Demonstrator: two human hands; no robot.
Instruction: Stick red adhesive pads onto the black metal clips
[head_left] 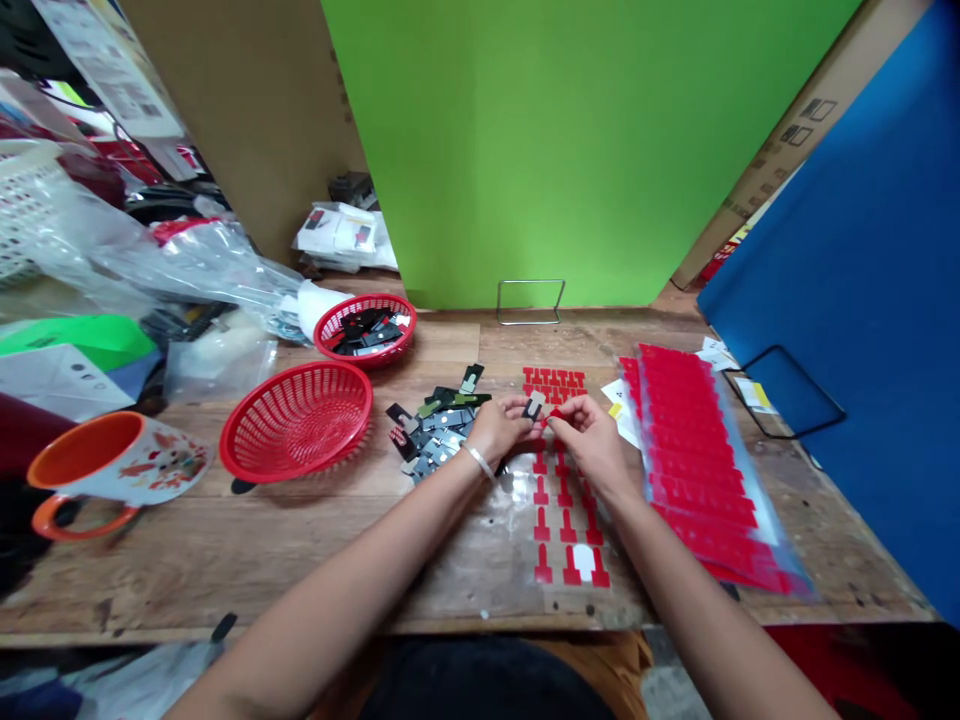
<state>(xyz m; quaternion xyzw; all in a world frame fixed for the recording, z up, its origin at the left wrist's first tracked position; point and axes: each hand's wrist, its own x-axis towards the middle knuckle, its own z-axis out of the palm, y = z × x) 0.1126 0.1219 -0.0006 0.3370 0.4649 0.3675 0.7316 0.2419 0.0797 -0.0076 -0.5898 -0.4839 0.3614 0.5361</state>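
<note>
My left hand is closed on a small flat dark piece with a grey tab, held up between the fingertips. Close beside it, my right hand pinches a small red sticker by the dark piece; whether the two touch I cannot tell. Under both hands lies a clear sheet with rows of red T-shaped stickers. To the left of my left hand, several similar flat pieces in black, grey and green lie in a loose pile.
A red basket stands left of the pile, with a smaller red basket of flat pieces behind it. An orange and white mug is far left. Stacked red sheets lie right. Green and blue panels border the table.
</note>
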